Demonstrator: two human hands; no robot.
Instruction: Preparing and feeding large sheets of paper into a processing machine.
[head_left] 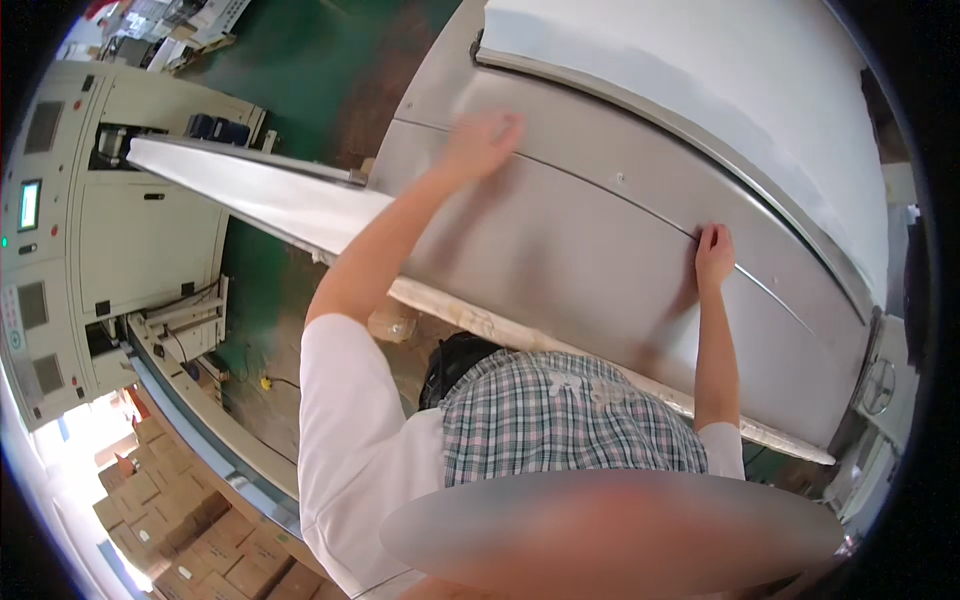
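Observation:
My left hand point(485, 145) hovers over or rests on a broad sheet-metal worktop point(570, 225), close to the left end of its long seam. Motion blurs it a little, but its fingers look curled together in a pinch. Farther right, my right hand point(713, 257) is at the same seam, with its fingers bent and pressed together. Whatever either hand may hold is too small or too hidden to make out. Beyond both hands, a wide white sheet point(690, 70) covers a raised surface behind a metal edge bar point(640, 115).
A pale padded strip point(500, 328) runs along the worktop's near edge. Left, a long white-topped beam point(250, 185) reaches toward a cream machine cabinet point(150, 230) with a lit display. Stacked cardboard boxes point(190, 500) stand lower left. A handwheel point(878, 387) is at the right.

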